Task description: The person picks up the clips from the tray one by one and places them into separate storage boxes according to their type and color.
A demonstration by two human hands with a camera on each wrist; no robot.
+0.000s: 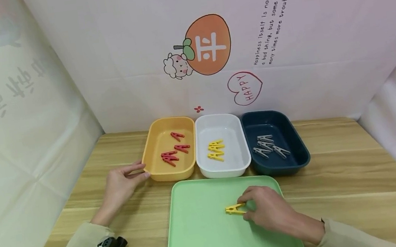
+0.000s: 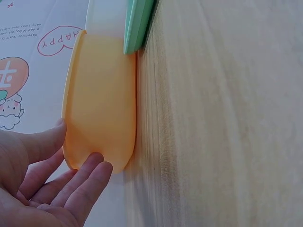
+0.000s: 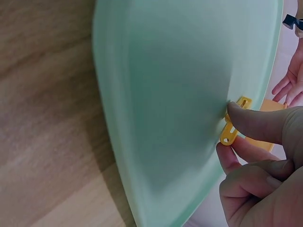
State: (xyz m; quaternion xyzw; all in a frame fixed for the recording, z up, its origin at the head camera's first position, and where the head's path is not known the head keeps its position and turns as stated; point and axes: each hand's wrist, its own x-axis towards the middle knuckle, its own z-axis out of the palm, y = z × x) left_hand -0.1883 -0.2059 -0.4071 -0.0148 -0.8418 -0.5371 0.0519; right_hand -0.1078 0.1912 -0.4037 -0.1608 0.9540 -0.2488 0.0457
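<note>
A yellow clothespin (image 1: pixel 235 209) is pinched between the thumb and fingers of my right hand (image 1: pixel 268 209), close over the green tray (image 1: pixel 201 238). In the right wrist view the thumb covers part of the clothespin (image 3: pixel 229 134). My left hand (image 1: pixel 124 186) touches the front left corner of the orange bin (image 1: pixel 169 176). Its thumb lies at the rim and the other fingers rest loosely along the outer wall, as the left wrist view shows. Several red clothespins (image 1: pixel 170 157) lie in the orange bin.
Beside the orange bin stand a white bin (image 1: pixel 226 172) with yellow clothespins (image 1: pixel 216 156) and a dark blue bin (image 1: pixel 300 160) with several grey clothespins (image 1: pixel 262 152). A printed cloth (image 1: pixel 131 65) hangs behind the wooden table (image 1: pixel 335 156).
</note>
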